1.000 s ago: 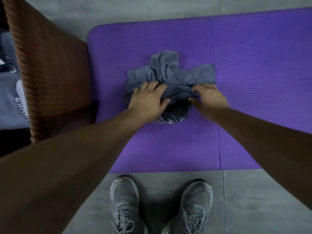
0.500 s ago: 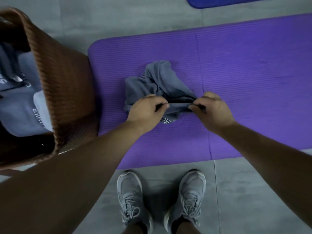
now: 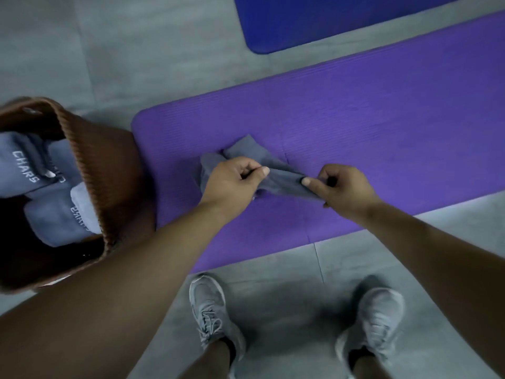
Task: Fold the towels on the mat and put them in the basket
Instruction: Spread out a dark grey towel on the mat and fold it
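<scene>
A crumpled grey towel (image 3: 276,173) hangs bunched over the purple mat (image 3: 382,138), stretched between both hands. My left hand (image 3: 232,184) pinches one edge of it between thumb and curled fingers. My right hand (image 3: 341,190) pinches the other end, a little to the right. The part of the towel behind my left hand still droops toward the mat. The brown woven basket (image 3: 109,192) stands at the mat's left end and holds several folded grey towels (image 3: 54,209) with white lettering.
A dark blue mat (image 3: 314,20) lies on the grey tiled floor beyond the purple one. My grey sneakers (image 3: 210,310) stand on the floor just in front of the purple mat's near edge.
Both hands gripped the towel's edge, lifted it off the mat and drew apart, stretching the cloth. The view has tilted up, showing more of the basket and the blue mat.
</scene>
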{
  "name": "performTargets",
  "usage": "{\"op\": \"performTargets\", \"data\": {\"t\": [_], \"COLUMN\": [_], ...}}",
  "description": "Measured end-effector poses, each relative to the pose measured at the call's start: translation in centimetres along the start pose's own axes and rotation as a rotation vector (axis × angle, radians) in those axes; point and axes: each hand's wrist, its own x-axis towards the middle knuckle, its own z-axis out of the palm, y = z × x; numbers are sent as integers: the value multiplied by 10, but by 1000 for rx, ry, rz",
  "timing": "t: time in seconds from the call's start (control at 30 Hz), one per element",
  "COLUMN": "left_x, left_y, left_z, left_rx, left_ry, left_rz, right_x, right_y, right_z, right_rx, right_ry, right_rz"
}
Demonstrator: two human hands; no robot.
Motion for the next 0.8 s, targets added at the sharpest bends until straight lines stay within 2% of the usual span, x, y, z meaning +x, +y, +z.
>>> {"op": "performTargets", "data": {"t": [0.2, 0.47, 0.8], "left_x": [-5, -4, 61], "left_y": [49, 132, 203], "left_z": [69, 213, 339], "left_rx": [110, 187, 211], "left_ry": [0, 43, 23], "left_rz": [28, 32, 34], "right_x": [5, 5, 53], "right_y": [44, 124, 209], "right_z": [-104, -280, -430], "right_rx": [-220, -381, -610], "right_ry": [-28, 111, 243], "right_rz": [-81, -138, -209]}}
